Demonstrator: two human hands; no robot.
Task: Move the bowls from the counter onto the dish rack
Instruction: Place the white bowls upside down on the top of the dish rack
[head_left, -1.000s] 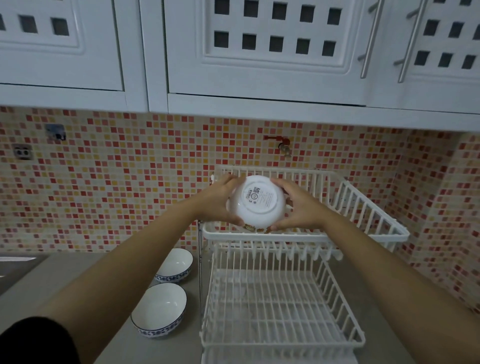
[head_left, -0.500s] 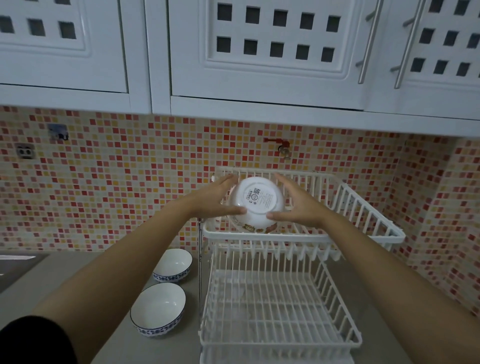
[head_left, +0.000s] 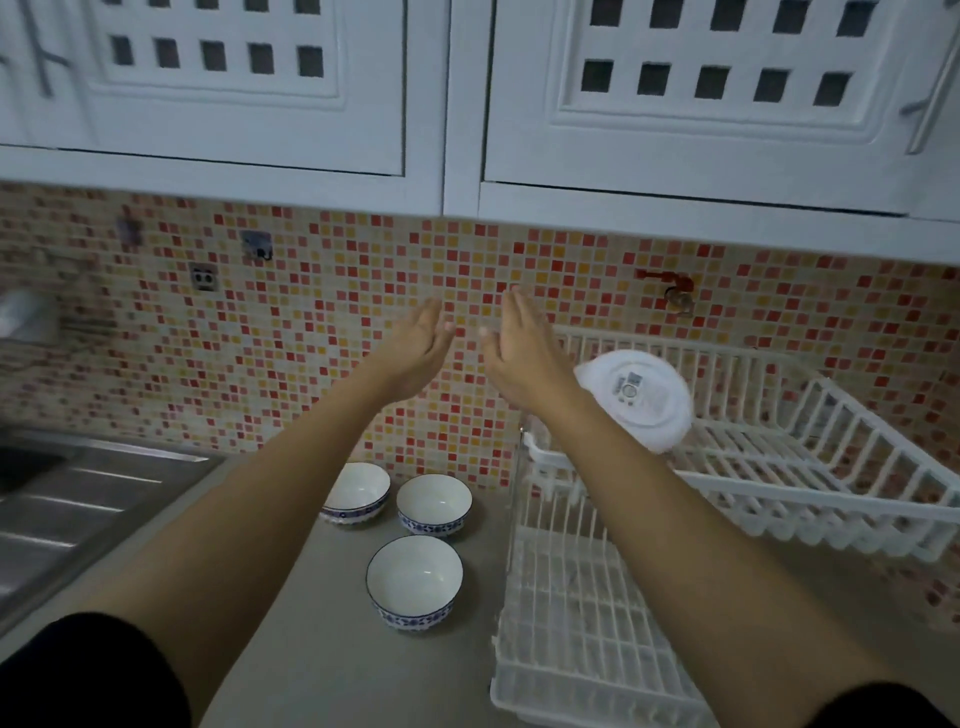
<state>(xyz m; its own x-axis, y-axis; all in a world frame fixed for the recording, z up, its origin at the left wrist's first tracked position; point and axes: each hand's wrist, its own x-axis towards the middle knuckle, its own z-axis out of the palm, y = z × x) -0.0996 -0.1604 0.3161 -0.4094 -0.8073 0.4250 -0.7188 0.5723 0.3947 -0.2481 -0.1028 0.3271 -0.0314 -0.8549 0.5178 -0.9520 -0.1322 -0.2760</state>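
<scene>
- Two tiers make up the white dish rack (head_left: 779, 483) at your right on the grey counter (head_left: 322, 649); the lower tier holds nothing visible.
- Your left hand (head_left: 418, 345) and right hand (head_left: 522, 353) are raised before the tiled wall, palms facing each other, fingers extended, a narrow gap between them, grasping nothing.
- One white bowl (head_left: 636, 397) lies upturned and tilted on the rack's upper tier, just right of your right wrist, not touched.
- Three blue-rimmed bowls (head_left: 414, 582) stand upright on the counter below and between your forearms, left of the rack, well apart from both hands.
</scene>
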